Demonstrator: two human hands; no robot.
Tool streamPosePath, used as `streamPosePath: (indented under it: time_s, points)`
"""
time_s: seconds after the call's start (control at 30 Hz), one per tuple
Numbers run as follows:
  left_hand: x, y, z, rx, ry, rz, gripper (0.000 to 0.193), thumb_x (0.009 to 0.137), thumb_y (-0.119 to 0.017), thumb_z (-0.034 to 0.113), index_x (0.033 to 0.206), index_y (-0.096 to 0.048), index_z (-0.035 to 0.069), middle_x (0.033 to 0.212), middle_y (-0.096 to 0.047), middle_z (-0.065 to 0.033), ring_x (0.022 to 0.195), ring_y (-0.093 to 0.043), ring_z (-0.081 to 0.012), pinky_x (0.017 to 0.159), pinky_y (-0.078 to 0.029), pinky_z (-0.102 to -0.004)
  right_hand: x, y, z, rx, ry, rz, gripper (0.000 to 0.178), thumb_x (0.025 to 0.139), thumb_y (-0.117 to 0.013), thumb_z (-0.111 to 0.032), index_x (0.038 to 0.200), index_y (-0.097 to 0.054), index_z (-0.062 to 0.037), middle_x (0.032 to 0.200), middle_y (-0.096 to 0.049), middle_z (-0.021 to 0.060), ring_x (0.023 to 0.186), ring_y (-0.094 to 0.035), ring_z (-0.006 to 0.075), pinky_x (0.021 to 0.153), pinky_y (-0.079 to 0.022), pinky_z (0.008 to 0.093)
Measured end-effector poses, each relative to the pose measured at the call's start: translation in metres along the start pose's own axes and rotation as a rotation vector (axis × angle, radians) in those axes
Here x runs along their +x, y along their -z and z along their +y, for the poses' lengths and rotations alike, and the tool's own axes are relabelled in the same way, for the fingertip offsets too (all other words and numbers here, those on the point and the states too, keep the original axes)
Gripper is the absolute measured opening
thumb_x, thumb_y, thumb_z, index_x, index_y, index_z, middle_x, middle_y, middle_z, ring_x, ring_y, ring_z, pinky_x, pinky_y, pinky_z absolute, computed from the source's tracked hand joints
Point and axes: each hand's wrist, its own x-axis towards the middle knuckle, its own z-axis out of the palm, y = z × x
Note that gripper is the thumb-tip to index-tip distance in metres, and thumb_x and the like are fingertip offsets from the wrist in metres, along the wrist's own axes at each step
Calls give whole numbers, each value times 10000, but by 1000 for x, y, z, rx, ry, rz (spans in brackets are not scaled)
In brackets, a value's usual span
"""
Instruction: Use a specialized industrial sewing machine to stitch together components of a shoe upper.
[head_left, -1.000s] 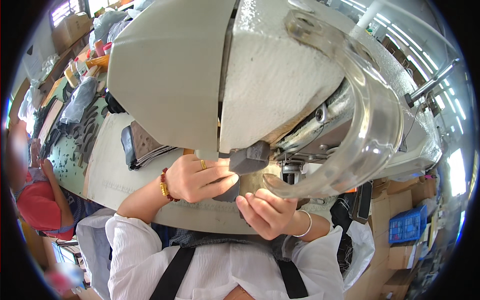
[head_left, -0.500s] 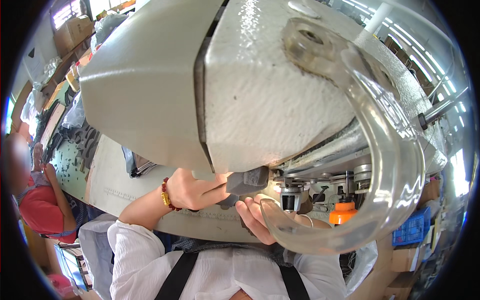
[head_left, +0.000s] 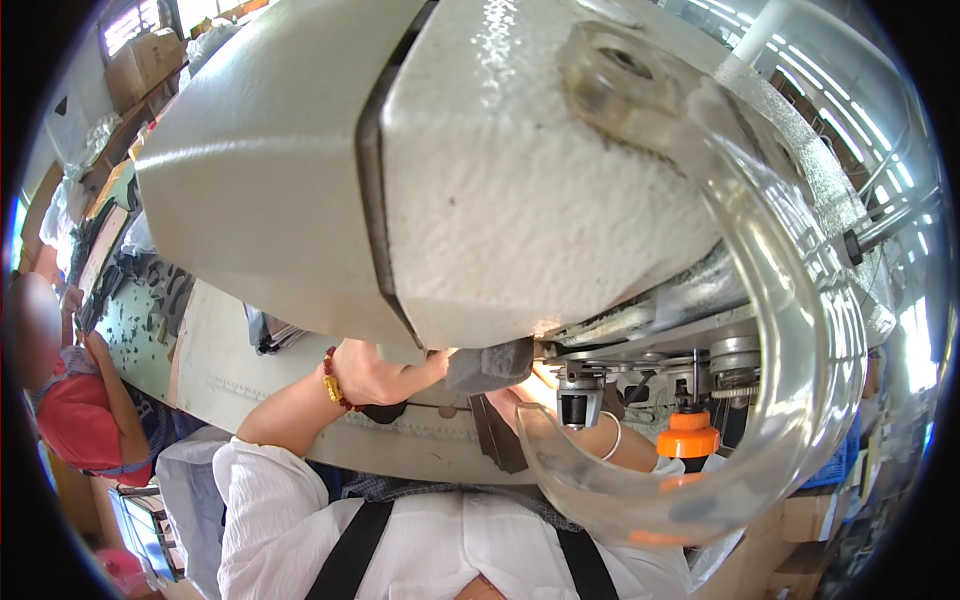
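Note:
A big white machine head, like that of an industrial sewing machine, covers most of my work area. My left hand, with a red and gold bead bracelet, reaches under it beside a dark grey block; its fingertips are hidden. Whether that hand touches the block I cannot tell. Behind the block and the curved clear guard is my right hand, mostly hidden; a pale bangle circles its wrist. Below the right hand, a flat dark brown piece lies on the pale table.
An orange-capped part hangs right of the metal mechanism. A stack of dark pieces lies on the table to the left. Farther left, a person in red sits by a green table strewn with dark pieces.
My right hand has drawn up and away behind the block, its spread fingers no longer showing. My left hand has shifted slightly upward. The grey piece between them has gone from view.

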Motion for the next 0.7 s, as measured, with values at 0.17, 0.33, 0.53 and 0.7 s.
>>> streamPosePath:
  time_s: [0.17, 0.33, 0.53, 0.7]
  points:
    - [5, -7, -2, 112, -196, 157, 192, 724, -775, -10, 908, -745, 36, 1016, -738, -91, 899, -711, -281, 716, -590, -425, 0, -4, 4, 33, -4, -14, 262, 887, -644, -94, 1108, -758, -15, 1069, -744, 80, 922, -719, 153, 757, -626, 281]
    - [4, -6, -4, 98, -270, 156, 268, 623, -765, 39, 889, -758, 60, 1009, -750, -54, 900, -708, -256, 722, -575, -389, -1, 1, -11, 286, -253, -85, 274, 1061, -558, -69, 1310, -667, -30, 1223, -710, 110, 1101, -688, 255, 954, -551, 348]
    - [1, -7, -5, 166, -300, 158, 282, 635, -747, 112, 914, -773, 80, 1020, -752, -18, 894, -699, -215, 720, -550, -359, -11, 3, -17, -82, -171, -136, 302, 1022, -582, -110, 1292, -705, -60, 1221, -719, 70, 1060, -674, 178, 959, -525, 351]
    - [-5, -12, -6, 224, -314, 192, 189, 701, -740, 80, 889, -757, 87, 1026, -753, -3, 846, -698, -188, 661, -533, -348, 14, 9, -36, 421, -862, -75, 297, 937, -685, -205, 1199, -766, -90, 1218, -741, 101, 1075, -680, 350, 989, -455, 589]
